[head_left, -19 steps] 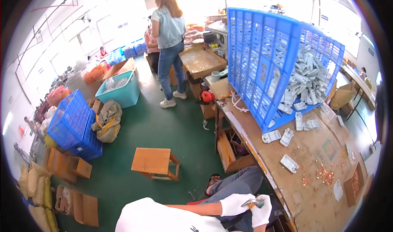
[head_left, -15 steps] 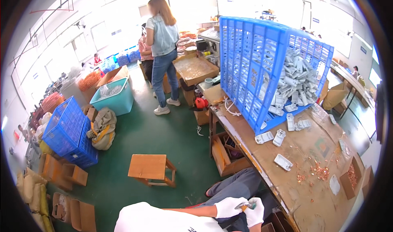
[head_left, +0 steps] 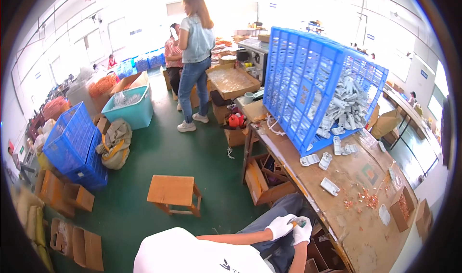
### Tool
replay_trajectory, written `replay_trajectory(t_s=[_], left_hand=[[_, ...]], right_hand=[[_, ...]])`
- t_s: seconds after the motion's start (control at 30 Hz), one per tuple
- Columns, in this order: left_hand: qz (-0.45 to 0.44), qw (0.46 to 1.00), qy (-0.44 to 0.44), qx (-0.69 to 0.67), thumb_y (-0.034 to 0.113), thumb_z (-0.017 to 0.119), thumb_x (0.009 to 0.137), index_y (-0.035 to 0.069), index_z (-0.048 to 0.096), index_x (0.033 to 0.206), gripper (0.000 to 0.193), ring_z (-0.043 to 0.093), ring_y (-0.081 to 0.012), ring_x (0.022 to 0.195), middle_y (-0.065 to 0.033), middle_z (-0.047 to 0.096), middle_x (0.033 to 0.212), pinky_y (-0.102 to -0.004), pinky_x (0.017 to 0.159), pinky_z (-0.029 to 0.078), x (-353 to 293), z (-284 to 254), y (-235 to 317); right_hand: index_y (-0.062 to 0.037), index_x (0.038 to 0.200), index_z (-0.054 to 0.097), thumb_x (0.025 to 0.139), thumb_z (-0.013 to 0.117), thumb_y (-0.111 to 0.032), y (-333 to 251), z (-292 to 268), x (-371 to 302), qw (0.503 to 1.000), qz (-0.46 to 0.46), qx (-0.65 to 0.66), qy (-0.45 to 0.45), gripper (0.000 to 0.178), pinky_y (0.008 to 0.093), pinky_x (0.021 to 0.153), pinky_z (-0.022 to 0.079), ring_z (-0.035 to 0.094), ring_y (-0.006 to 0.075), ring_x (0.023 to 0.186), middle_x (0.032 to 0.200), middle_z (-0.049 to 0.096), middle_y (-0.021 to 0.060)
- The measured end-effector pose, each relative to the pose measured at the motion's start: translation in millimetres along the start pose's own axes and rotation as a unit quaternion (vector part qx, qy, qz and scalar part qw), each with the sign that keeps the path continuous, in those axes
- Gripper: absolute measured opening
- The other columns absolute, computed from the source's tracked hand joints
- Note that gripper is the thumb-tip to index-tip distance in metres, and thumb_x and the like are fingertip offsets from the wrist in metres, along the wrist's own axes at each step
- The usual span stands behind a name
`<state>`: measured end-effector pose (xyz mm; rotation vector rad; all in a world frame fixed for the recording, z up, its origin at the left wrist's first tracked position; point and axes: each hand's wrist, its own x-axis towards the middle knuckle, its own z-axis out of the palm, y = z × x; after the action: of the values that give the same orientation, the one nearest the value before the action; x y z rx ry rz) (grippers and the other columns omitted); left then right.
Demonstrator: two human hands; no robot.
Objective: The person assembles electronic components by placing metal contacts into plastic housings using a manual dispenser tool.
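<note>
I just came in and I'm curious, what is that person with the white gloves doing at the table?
The person sits at a long wooden workbench and holds a small part between both gloved hands, the left hand and the right hand, low beside the bench edge. On the bench a big blue crate lies tipped on its side, with small white packets spilling out, and little copper-coloured bits lie scattered nearby. Further back, another person stands among boxes.

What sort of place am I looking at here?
Most likely a small-parts assembly workshop: a tipped blue crate spills white plastic parts onto a long wooden workbench, cardboard boxes line the green floor, and gloved hands work a small piece at the bench edge.
</note>
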<state>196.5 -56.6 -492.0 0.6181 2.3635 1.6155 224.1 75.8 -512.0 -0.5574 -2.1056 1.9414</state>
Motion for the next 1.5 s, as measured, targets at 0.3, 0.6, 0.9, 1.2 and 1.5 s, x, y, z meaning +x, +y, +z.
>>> replay_trajectory(t_s=[0.3,0.6,0.9,1.2,1.5], left_hand=[[-0.137,0.963,-0.022,-0.230,0.017,0.047,0.089,0.011,0.058,0.111,0.025,0.065,-0.0267,0.087,-0.0133,0.066,0.097,-0.0340,0.077,0.050,-9.1,47.5,-9.8],[-0.101,0.960,-0.028,-0.259,0.004,0.047,0.085,0.005,0.058,0.113,0.030,0.059,-0.0147,0.100,-0.0082,0.063,0.106,-0.0276,0.089,0.046,11.4,30.8,-39.7],[-0.122,0.926,-0.099,-0.342,-0.008,0.044,0.082,-0.003,0.050,0.122,0.041,0.054,-0.0137,0.105,-0.0082,0.058,0.113,-0.0260,0.093,0.042,3.8,40.1,-35.5],[-0.161,0.907,-0.072,-0.383,-0.005,0.046,0.084,-0.005,0.042,0.129,0.045,0.049,-0.0175,0.117,-0.0116,0.051,0.126,-0.0283,0.101,0.036,15.2,28.9,-5.6],[-0.210,0.915,-0.051,-0.341,-0.006,0.049,0.082,-0.001,0.039,0.132,0.051,0.049,-0.0172,0.117,-0.0113,0.050,0.128,-0.0288,0.100,0.038,10.1,-7.3,66.2]], right_hand=[[-0.0045,0.089,0.047,0.061,0.051,0.019,27.7,-12.3,-15.5,0.988,-0.019,-0.082,0.130,0.037,0.0277,0.068,0.045,0.049,0.0150,0.071,0.079,0.048,0.0037],[-0.0080,0.077,0.067,0.066,0.063,-0.006,-11.1,15.7,-12.1,0.919,-0.146,-0.335,0.149,0.012,0.0353,0.069,0.049,0.060,0.0298,0.075,0.079,0.061,0.0122],[-0.0137,0.086,0.061,0.069,0.065,-0.004,-23.8,12.9,-36.1,0.897,0.001,-0.418,0.146,0.020,0.0386,0.061,0.050,0.062,0.0297,0.071,0.090,0.055,0.0047],[-0.0113,0.100,0.065,0.064,0.061,0.008,-31.8,-4.2,-30.6,0.934,-0.094,-0.330,0.098,0.041,0.0313,0.068,0.052,0.063,0.0276,0.083,0.100,0.058,0.0085],[-0.0045,0.108,0.063,0.057,0.061,0.010,-86.4,-15.5,-42.8,0.928,-0.196,-0.316,0.030,0.053,0.0288,0.063,0.051,0.063,0.0231,0.077,0.110,0.058,0.0107]])
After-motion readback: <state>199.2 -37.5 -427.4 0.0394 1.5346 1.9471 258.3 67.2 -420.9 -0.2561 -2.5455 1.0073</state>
